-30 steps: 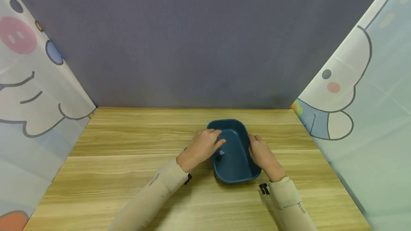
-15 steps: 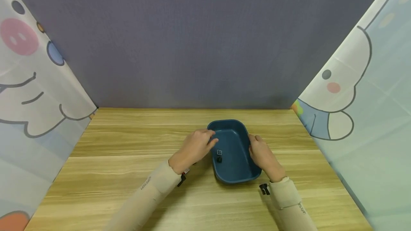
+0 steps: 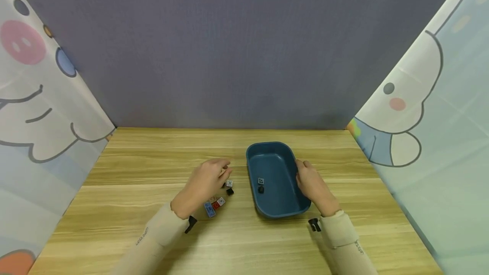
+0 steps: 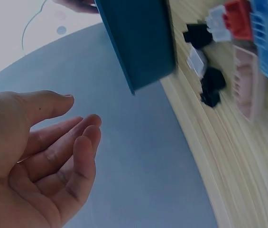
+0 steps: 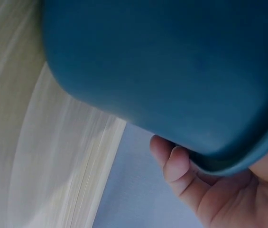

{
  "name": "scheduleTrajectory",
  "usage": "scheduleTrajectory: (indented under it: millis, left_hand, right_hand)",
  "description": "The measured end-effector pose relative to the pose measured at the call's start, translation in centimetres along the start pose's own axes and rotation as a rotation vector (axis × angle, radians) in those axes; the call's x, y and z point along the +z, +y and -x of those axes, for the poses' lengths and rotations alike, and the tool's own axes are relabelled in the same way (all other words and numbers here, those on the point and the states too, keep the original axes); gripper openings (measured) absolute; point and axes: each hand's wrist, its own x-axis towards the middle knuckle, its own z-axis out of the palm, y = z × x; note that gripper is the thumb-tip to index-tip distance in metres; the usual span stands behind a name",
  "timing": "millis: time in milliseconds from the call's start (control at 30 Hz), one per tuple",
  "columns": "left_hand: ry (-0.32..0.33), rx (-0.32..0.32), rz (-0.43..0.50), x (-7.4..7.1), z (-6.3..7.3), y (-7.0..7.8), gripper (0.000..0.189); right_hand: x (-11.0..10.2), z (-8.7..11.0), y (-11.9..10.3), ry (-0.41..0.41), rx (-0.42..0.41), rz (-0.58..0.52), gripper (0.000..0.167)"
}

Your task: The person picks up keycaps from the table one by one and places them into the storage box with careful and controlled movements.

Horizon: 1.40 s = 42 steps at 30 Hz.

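Note:
A dark blue plastic tub sits right of the table's middle. My right hand grips its right rim, thumb inside the wall and fingers under the lip in the right wrist view. Two small pieces like keycaps lie in the tub, one white and one black. Left of the tub my left hand hovers over loose keycaps, fingers relaxed and nothing between them. Among these are a blue keycap, a red keycap and a black keycap. A pink keycap shows in the left wrist view.
The wooden table ends at a grey back panel. Cartoon-printed cloths hang on the left and right. Black strap buckles hang by the left wrist and the right wrist.
My left hand has drawn back left from over the tub to above the loose keycaps. A white keycap has settled beside the black one in the tub. My right hand stays on the rim.

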Motion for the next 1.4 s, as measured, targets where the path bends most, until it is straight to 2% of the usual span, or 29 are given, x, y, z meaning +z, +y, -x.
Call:
scheduleTrajectory:
  millis: [333,733,833,1000,1100,1400]
  left_hand:
    - [0.014,-0.096,-0.025,-1.5,2.6,-0.9,0.020]
    - [-0.055,-0.169,-0.046,-1.9,6.3,-0.9,0.027]
    - [-0.098,-0.206,-0.039,-1.8,6.9,-0.9,0.032]
    - [-0.237,-0.289,-0.022,-1.5,8.1,-0.9,0.043]
    - [-0.294,-0.314,-0.033,-1.3,8.7,-0.8,0.049]
    - [-0.330,-0.311,-0.061,-0.4,9.7,-0.4,0.050]
  right_hand:
    - [0.1,0.1,0.1,0.011,-0.008,-0.003,0.040]
    - [-0.1,-0.1,0.1,0.019,-0.027,0.006,0.040]
    - [0.0,0.0,0.1,0.020,-0.028,0.006,0.040]
    - [0.2,0.1,0.2,0.025,-0.037,0.004,0.040]
    - [0.2,0.1,0.1,0.020,-0.032,0.000,0.040]
    - [0.0,0.0,-0.2,0.009,-0.013,0.007,0.039]
